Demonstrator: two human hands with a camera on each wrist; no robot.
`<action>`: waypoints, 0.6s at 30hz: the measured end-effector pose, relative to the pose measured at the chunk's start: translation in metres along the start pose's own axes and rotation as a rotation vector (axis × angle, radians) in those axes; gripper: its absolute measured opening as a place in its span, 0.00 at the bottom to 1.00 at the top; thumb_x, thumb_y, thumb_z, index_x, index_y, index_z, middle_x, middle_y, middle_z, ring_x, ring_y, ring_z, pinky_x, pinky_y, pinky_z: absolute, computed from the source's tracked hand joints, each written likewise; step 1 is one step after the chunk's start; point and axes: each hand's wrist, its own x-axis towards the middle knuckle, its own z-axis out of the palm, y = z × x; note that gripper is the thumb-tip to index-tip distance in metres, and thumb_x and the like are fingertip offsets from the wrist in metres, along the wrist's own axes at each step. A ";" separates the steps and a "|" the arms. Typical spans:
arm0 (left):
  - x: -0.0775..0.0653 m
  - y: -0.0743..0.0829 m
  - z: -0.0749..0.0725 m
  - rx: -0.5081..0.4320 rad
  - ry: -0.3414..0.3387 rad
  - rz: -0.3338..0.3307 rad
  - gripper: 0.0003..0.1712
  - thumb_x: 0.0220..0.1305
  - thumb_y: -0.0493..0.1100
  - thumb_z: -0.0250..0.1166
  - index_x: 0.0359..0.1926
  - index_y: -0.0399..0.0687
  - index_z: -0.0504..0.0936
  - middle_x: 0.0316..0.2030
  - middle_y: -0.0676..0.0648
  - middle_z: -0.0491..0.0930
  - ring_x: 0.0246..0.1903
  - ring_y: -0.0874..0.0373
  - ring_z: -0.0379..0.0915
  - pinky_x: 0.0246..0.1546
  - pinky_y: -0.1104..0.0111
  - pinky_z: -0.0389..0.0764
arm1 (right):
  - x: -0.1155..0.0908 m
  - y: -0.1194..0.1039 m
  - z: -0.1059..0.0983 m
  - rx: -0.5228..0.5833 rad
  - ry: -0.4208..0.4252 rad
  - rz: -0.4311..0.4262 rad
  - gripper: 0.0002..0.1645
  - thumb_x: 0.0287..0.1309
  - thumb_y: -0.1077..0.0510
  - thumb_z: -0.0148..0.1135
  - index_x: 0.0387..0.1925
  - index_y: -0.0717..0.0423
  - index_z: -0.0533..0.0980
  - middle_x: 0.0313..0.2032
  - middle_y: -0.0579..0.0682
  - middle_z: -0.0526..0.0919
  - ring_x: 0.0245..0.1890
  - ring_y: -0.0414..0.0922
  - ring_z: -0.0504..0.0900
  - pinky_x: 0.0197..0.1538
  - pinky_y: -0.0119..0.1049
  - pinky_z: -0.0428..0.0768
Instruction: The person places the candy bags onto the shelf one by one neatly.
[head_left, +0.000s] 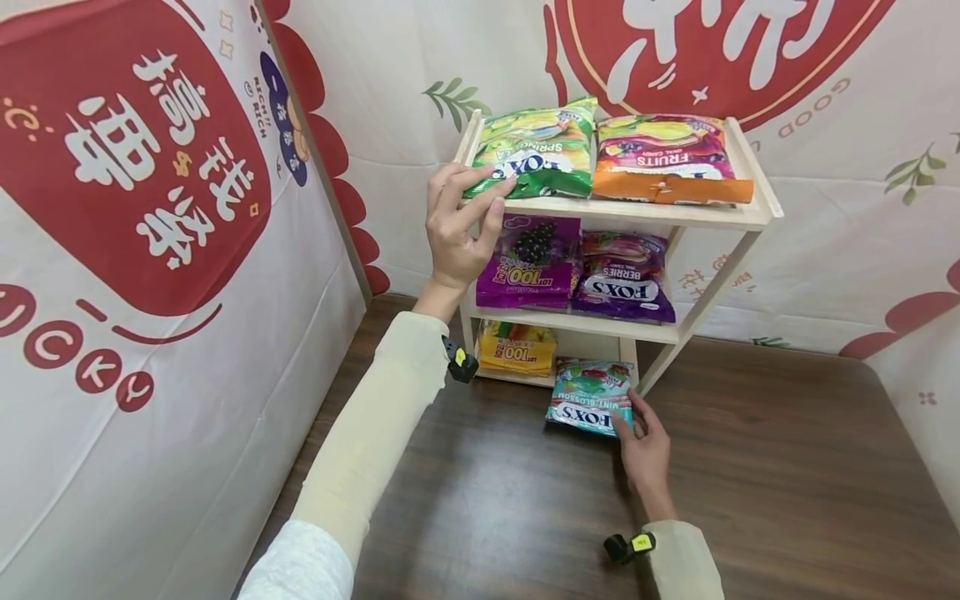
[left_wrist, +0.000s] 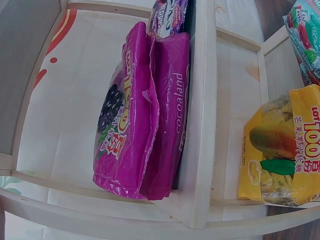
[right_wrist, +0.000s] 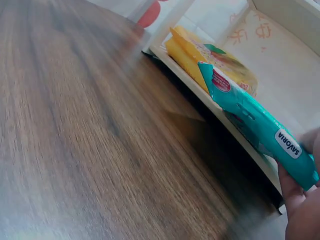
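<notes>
A teal Mint Blossom candy bag [head_left: 591,396] is tilted at the front of the bottom shelf. My right hand [head_left: 647,446] pinches its right edge; in the right wrist view the bag [right_wrist: 260,120] stands over the shelf lip, beside a yellow mango candy bag [right_wrist: 220,57]. My left hand [head_left: 463,225] holds the front left corner of the wooden shelf rack [head_left: 712,283], fingers over the top board by a green Spring Tea candy bag [head_left: 536,150]. Below that hand, a purple grape candy bag [left_wrist: 135,125] sits on the middle shelf.
An orange-and-magenta Fruits candy bag [head_left: 667,158] lies on the top shelf. On the middle shelf is a dark purple Berries candy bag [head_left: 626,275]. The rack stands on a brown wooden table [head_left: 787,467], with printed cloth walls [head_left: 315,275] behind and to the left.
</notes>
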 end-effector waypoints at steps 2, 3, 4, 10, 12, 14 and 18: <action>0.000 0.000 0.000 -0.002 0.000 -0.002 0.15 0.60 0.41 0.57 0.42 0.43 0.87 0.44 0.41 0.80 0.47 0.43 0.68 0.57 0.57 0.67 | 0.000 0.000 -0.002 -0.054 -0.026 0.001 0.35 0.60 0.55 0.64 0.68 0.49 0.65 0.64 0.53 0.68 0.56 0.45 0.72 0.47 0.21 0.74; 0.000 0.001 0.000 -0.001 -0.001 -0.003 0.15 0.61 0.41 0.57 0.42 0.43 0.87 0.44 0.41 0.80 0.47 0.43 0.68 0.57 0.57 0.67 | 0.000 -0.001 -0.003 -0.091 -0.045 -0.003 0.37 0.59 0.53 0.65 0.68 0.47 0.65 0.64 0.52 0.67 0.58 0.46 0.70 0.51 0.25 0.73; 0.000 0.001 0.000 -0.002 -0.002 -0.004 0.15 0.61 0.41 0.57 0.42 0.43 0.87 0.44 0.41 0.80 0.47 0.43 0.67 0.57 0.57 0.67 | 0.000 -0.001 -0.005 -0.133 -0.065 -0.014 0.38 0.57 0.52 0.67 0.68 0.47 0.65 0.65 0.52 0.66 0.60 0.46 0.68 0.56 0.28 0.70; -0.001 0.000 0.000 0.016 -0.013 -0.014 0.15 0.61 0.42 0.58 0.42 0.44 0.87 0.44 0.42 0.80 0.48 0.43 0.67 0.57 0.57 0.66 | 0.002 -0.001 -0.008 -0.294 -0.173 -0.117 0.37 0.52 0.54 0.71 0.64 0.53 0.69 0.68 0.61 0.57 0.68 0.58 0.53 0.66 0.57 0.52; -0.001 0.000 -0.001 0.023 -0.017 -0.018 0.15 0.61 0.43 0.58 0.42 0.44 0.87 0.44 0.42 0.80 0.48 0.43 0.67 0.58 0.58 0.66 | 0.002 -0.001 -0.008 -0.326 -0.193 -0.127 0.36 0.52 0.55 0.72 0.63 0.54 0.70 0.67 0.64 0.55 0.68 0.61 0.52 0.65 0.60 0.53; -0.001 0.000 -0.001 0.025 -0.020 -0.021 0.15 0.61 0.43 0.58 0.42 0.44 0.87 0.45 0.42 0.80 0.48 0.43 0.67 0.58 0.58 0.66 | 0.002 -0.001 -0.008 -0.365 -0.210 -0.129 0.36 0.51 0.54 0.72 0.62 0.53 0.70 0.68 0.66 0.53 0.67 0.63 0.52 0.64 0.61 0.54; -0.001 0.000 0.000 0.024 -0.021 -0.022 0.15 0.61 0.43 0.58 0.42 0.44 0.87 0.45 0.42 0.80 0.48 0.44 0.67 0.57 0.58 0.67 | 0.000 0.002 -0.009 -0.439 -0.253 -0.141 0.38 0.51 0.53 0.73 0.63 0.51 0.70 0.69 0.66 0.47 0.66 0.66 0.53 0.62 0.62 0.58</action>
